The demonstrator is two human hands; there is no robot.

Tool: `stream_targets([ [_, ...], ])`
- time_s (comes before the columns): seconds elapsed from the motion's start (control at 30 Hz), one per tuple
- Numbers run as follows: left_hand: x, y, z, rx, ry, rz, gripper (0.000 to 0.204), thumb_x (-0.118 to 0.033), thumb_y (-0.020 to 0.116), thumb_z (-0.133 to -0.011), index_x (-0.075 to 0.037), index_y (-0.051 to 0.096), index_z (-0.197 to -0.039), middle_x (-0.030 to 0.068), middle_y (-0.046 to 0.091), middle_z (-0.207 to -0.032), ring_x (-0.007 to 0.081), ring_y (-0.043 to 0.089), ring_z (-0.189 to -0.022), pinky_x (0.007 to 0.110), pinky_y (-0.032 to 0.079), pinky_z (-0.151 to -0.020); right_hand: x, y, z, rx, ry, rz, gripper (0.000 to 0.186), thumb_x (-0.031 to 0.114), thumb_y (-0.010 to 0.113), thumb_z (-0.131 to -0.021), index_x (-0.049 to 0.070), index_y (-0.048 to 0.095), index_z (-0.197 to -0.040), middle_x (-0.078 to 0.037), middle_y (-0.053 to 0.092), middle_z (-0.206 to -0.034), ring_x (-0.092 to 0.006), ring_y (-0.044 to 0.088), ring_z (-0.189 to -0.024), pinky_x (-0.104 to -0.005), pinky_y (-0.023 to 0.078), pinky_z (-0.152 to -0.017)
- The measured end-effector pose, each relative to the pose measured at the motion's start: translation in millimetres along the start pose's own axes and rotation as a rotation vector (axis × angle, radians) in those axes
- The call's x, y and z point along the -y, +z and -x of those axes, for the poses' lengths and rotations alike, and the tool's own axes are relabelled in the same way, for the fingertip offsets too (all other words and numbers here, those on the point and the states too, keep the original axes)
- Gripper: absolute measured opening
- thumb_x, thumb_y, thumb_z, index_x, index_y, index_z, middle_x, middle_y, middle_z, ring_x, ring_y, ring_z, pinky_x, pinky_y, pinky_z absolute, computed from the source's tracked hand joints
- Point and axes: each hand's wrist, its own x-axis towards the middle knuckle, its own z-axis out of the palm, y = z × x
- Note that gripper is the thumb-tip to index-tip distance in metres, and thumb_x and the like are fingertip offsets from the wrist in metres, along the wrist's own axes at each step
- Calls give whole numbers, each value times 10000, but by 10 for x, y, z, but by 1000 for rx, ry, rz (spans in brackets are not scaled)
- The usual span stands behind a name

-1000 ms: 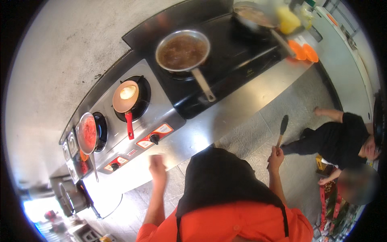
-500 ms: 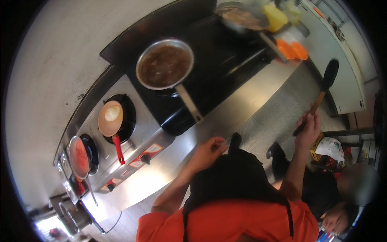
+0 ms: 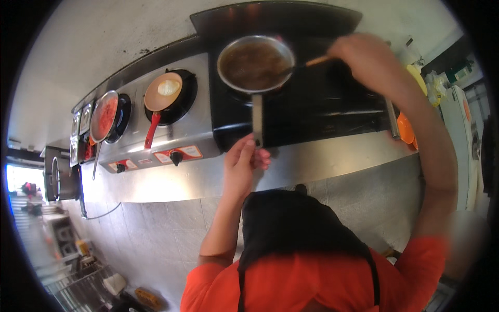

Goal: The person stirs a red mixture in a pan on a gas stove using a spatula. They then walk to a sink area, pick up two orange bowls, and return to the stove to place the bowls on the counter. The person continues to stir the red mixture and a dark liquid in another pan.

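Observation:
A steel frying pan [image 3: 257,91] of dark brown liquid stands on the black cooktop in front of me. My left hand [image 3: 240,162] has its thumb and fingers closed at the end of that pan's long flat handle [image 3: 258,117]. Blurred by motion, my right hand [image 3: 359,51] reaches over the cooktop and grips a spatula [image 3: 317,61] by its wooden handle. The spatula's dark head dips into the liquid at the pan's right side, where its tip is hidden.
On the steel burner unit [image 3: 200,114] to the left sit a small red-handled pan [image 3: 154,99] holding an egg [image 3: 169,87] and a pan [image 3: 97,158] of red sauce. Small steel containers [image 3: 76,122] stand beyond. Orange objects [image 3: 405,127] lie at right, partly behind my forearm.
My view has turned right toward the cooktop. My right hand has brought the spatula from the side into the pan of brown liquid. My left hand has taken hold of its handle.

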Motion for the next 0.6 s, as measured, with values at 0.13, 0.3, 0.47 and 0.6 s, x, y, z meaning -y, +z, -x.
stream_targets([
  [0.13, -76, -58, -67, 125, -41, -11, 340, -166, 463, -999, 44, 485, -1265, 107, 642, -817, 172, 627, -704, 282, 507, -636, 176, -29, -402, 209, -93, 10, 199, -47, 613, -730, 50, 710, -873, -145, 677, -911, -326, 654, -894, -406, 528, -777],
  [0.3, -92, -173, -176, 326, -68, -23, 268, -124, 451, -989, 34, 514, -1197, 103, 639, -829, 167, 626, -727, 283, 512, -661, 578, 182, -668, 307, -26, -71, 257, -60, 610, -717, 57, 694, -930, -145, 673, -930, -333, 644, -916, -428, 516, -801],
  [0.47, -104, -252, -201, 368, -62, -33, 222, -121, 453, -988, 32, 526, -1132, 100, 636, -830, 167, 625, -729, 289, 518, -674, 685, 451, -898, 237, 52, -72, 279, -53, 607, -732, 81, 697, -959, -159, 679, -912, -348, 653, -904, -436, 520, -786],
  [0.6, -159, -277, -224, 392, -53, -37, 210, -124, 461, -986, 34, 523, -1110, 98, 632, -823, 167, 625, -722, 290, 520, -669, 687, 514, -1090, 233, 105, -1, 212, -8, 614, -763, 80, 710, -930, -162, 683, -912, -337, 661, -901, -427, 529, -774],
])
